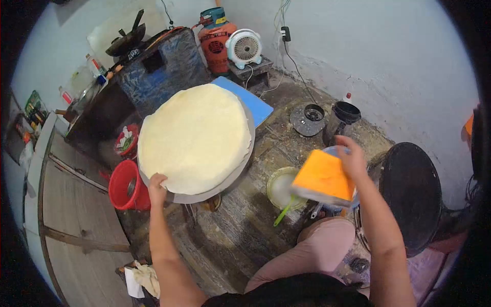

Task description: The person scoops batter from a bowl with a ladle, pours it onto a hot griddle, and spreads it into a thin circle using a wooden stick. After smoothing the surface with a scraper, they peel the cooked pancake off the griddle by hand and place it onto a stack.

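Observation:
A wide, pale, round dough sheet (pixel 194 138) lies on a round light board (pixel 243 163); it looks like a stack of thin sheets, with ragged layers at its right edge. My left hand (pixel 157 188) pinches the sheet's near-left edge, fingers closed over the rim. In my right hand (pixel 353 159) is an orange square block-like object (pixel 325 175) with a greyish lower edge, smeared by motion, its kind unclear. It hangs over a blue-rimmed basin, hiding most of it. Left of it, a pale bowl (pixel 279 190) of whitish liquid holds a green-handled utensil (pixel 283 214).
A black round griddle (pixel 411 197) stands at right. Behind are a black bucket (pixel 346 113), a grey round burner-like piece (pixel 307 121), a blue board (pixel 255 106), a fan (pixel 244 48) and an orange gas cylinder (pixel 216 46). A red bucket (pixel 123 187) sits left.

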Demonstrator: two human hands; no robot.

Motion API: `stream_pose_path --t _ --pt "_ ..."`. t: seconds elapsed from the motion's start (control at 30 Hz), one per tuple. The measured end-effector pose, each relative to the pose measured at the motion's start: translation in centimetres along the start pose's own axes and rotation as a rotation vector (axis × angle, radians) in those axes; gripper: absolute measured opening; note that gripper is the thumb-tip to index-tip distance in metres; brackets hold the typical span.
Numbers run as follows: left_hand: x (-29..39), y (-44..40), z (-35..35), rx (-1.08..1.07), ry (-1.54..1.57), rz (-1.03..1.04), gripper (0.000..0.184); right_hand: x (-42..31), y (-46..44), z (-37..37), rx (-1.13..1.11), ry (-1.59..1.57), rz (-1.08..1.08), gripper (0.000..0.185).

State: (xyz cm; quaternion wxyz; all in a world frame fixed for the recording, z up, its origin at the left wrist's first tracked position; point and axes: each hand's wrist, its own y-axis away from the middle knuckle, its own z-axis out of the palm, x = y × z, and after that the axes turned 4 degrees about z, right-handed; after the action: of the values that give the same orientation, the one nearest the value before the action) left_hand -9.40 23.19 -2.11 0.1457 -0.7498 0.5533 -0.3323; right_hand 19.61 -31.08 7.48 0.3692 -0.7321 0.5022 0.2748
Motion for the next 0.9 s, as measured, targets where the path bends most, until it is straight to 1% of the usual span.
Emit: stream_pose_path --t 0.07,0.1,0.13,0.2,0.23,0.27,0.3,0.33,0.37,0.4,0.43,0.47,0.5,0.53,0.6,0.63,0.7,0.73,0.8,0.87,0.9 --pt "-2.1 -0.9 -0.2 0.009 -0.027 -0.014 0.03 4.6 0.3 -2.6 0.094 -0.069 0.08 0.026" --pt "-2.0 -1.6 -1.2 -0.004 -0.054 -0.011 0.025 6.9 0.6 -4.1 0.122 -0.018 0.129 0.026" --pt "-2.3 -2.2 -1.8 -0.005 -0.052 -0.014 0.025 8.8 1.0 -5.5 0.151 0.033 0.178 0.025" --pt "-2.9 -3.5 -3.3 -0.057 -0.282 0.088 0.021 10.0 2.7 -7.7 0.194 0.003 0.252 0.025" --pt "-1.5 -4.3 -4.2 -0.17 -0.314 -0.027 0.018 11.2 3.6 -8.6 0.197 -0.021 0.295 0.024" --pt "-2.8 -4.6 -4.2 -0.172 -0.316 -0.026 0.018 12.2 4.6 -9.3 0.2 -0.043 0.337 0.024" --pt "-5.0 -4.8 -4.2 -0.351 -0.44 -0.002 0.019 12.8 5.7 -9.6 0.253 -0.035 0.362 0.023" --pt "-6.4 -4.7 -4.1 -0.528 -0.561 0.019 0.019 14.2 6.7 -10.2 0.248 -0.034 0.36 0.023" --pt "-4.2 -5.0 -3.8 -0.529 -0.562 0.012 0.019 15.9 7.7 -11.0 0.26 -0.061 0.385 0.024" --pt "0.3 -5.4 -3.4 -0.484 -0.765 -0.066 0.024 17.2 8.6 -11.3 0.269 -0.091 0.41 0.025" --pt "2.4 -5.5 -3.4 -0.436 -0.969 -0.146 0.03 17.6 9.5 -11.5 0.258 -0.096 0.406 0.025" --pt "-2.5 -4.4 -0.6 -0.454 -0.718 0.025 0.034 17.2 10.4 -12.0 0.285 -0.185 0.483 0.023" --pt "1.8 -4.6 -0.2 -0.499 -0.538 -0.121 0.044 17.2 11.0 -12.0 0.311 -0.274 0.563 0.022" --pt "7.6 -5.1 1.2 -0.536 -0.355 -0.264 0.055 18.0 11.6 -11.8 0.296 -0.279 0.563 0.022" --pt "10.3 -4.3 3.5 -0.699 -0.347 -0.395 0.06 19.5 12.4 -11.8 0.403 -0.492 0.732 0.021" --pt "10.4 -3.8 4.1 -0.7 -0.345 -0.407 0.06 18.9 12.5 -11.7 0.393 -0.487 0.73 0.021" --pt "10.1 -3.2 5.4 -0.706 -0.474 -0.36 0.061 17.5 13.0 -11.6 0.42 -0.586 0.79 0.023" --pt "9.8 -3.2 5.7 -0.705 -0.471 -0.368 0.061 17.2 13.1 -11.6 0.434 -0.637 0.819 0.024" --pt "8.9 -3.4 5.7 -0.669 -0.495 -0.319 0.063 17.3 13.3 -11.7 0.417 -0.681 0.828 0.024" --pt "8.8 -3.6 5.5 -0.656 -0.492 -0.337 0.062 17.2 13.2 -11.8 0.406 -0.73 0.835 0.025" --pt "8.7 -3.7 5.5 -0.662 -0.473 -0.343 0.063 17.0 13.2 -11.8 0.315 -0.858 0.856 0.027"
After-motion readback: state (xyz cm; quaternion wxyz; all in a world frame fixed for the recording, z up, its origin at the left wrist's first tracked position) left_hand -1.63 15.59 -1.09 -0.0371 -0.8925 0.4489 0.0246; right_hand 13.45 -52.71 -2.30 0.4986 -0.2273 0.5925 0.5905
